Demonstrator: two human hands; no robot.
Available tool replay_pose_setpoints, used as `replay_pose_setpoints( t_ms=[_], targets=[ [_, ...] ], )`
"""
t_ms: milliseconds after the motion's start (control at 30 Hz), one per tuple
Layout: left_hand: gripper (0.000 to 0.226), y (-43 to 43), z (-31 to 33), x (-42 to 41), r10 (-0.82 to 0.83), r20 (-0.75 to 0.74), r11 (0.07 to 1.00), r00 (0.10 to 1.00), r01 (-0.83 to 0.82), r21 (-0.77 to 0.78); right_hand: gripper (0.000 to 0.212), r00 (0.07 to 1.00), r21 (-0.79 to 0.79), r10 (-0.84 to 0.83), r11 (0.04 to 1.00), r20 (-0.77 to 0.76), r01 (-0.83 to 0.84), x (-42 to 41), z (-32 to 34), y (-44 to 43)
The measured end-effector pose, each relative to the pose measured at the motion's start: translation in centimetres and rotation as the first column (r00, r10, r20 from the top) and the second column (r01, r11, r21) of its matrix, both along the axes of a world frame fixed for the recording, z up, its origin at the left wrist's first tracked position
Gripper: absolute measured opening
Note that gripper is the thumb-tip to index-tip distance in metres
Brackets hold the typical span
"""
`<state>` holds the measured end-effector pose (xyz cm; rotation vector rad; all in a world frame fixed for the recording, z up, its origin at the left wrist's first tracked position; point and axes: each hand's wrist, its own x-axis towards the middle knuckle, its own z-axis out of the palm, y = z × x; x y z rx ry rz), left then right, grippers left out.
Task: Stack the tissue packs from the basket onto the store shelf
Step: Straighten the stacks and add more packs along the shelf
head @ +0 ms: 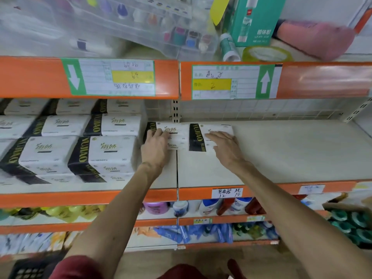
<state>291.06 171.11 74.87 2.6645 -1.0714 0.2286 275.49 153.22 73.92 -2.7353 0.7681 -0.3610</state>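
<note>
Tissue packs (pixel 177 135): white wrap, black side band lettered in gold, green script.
Shelf board (pixel 281 150): pale beige.
Shelf edge strips (pixel 36 77): orange.
Price labels (pixel 231 81): white, green-bordered with white arrows, yellow price field.
Basket (pixel 30 268): black grid.
Sleeve (pixel 76 267): dark red.
Carton (pixel 255 19): teal and white.

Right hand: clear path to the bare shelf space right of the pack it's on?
Probably yes. The right hand lies flat on the right tissue pack, and the shelf board to its right shows nothing in the way.
</note>
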Motion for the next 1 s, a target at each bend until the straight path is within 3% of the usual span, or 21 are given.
replay_pose_setpoints(
  t_ms=[133, 267, 400, 500, 567, 633, 733, 833, 933, 1000],
  targets=[
    [0.039, -0.5, 0.0, 0.5, -0.001, -0.018, 0.999, 1.000, 0.001, 0.045, 0.076, 0.993, 0.093, -0.025, 0.995, -0.111, 0.036, 1.4, 0.7, 0.1],
    [0.067, -0.3, -0.1, 0.6, -0.064, 0.038, 0.988, 0.997, 0.058, 0.142, 0.082, 0.986, 0.103, -0.001, 0.995, -0.165, 0.019, 2.2, 1.7, -0.3],
    [0.061, -0.4, -0.3, 0.7, -0.085, 0.010, 0.981, 0.996, 0.082, 0.176, 0.083, 0.979, 0.147, 0.029, 0.989, -0.204, 0.001, 2.9, 2.2, -1.6],
    [0.081, -0.5, 0.2, 0.7, -0.143, 0.155, 0.932, 0.978, 0.080, 0.353, 0.086, 0.971, 0.158, 0.020, 0.987, -0.239, 0.019, 3.8, 2.2, -1.8],
    [0.083, -0.7, 0.6, 1.0, -0.171, 0.202, 0.922, 0.964, 0.084, 0.378, 0.087, 0.966, 0.150, 0.015, 0.988, -0.257, 0.025, 4.4, 2.4, -1.8],
    [0.075, -0.6, 0.7, 1.3, -0.173, 0.143, 0.922, 0.975, 0.109, 0.372, 0.087, 0.958, 0.155, 0.011, 0.987, -0.285, 0.035, 4.6, 2.8, -1.7],
    [0.063, -0.8, 0.6, 2.0, -0.134, -0.132, 0.980, 0.982, 0.150, 0.127, 0.085, 0.943, 0.156, 0.021, 0.987, -0.332, 0.033, 4.4, 3.5, -1.1],
    [0.075, -0.5, 0.4, 1.8, -0.134, -0.193, 0.982, 0.972, 0.156, 0.104, 0.075, 0.975, 0.105, 0.023, 0.994, -0.219, 0.000, 3.5, 3.4, -0.4],
    [0.078, 0.3, -0.1, -0.4, -0.138, -0.072, 0.990, 0.988, 0.139, 0.015, 0.065, 0.998, 0.062, -0.058, 0.996, 0.025, 0.057, 0.6, 2.8, 1.6],
    [0.070, 0.8, -0.4, -2.8, -0.168, -0.018, 0.986, 0.986, 0.167, -0.013, 0.061, 0.995, 0.023, -0.070, 0.997, 0.071, 0.068, -2.2, 1.8, 3.1]
  ],
)
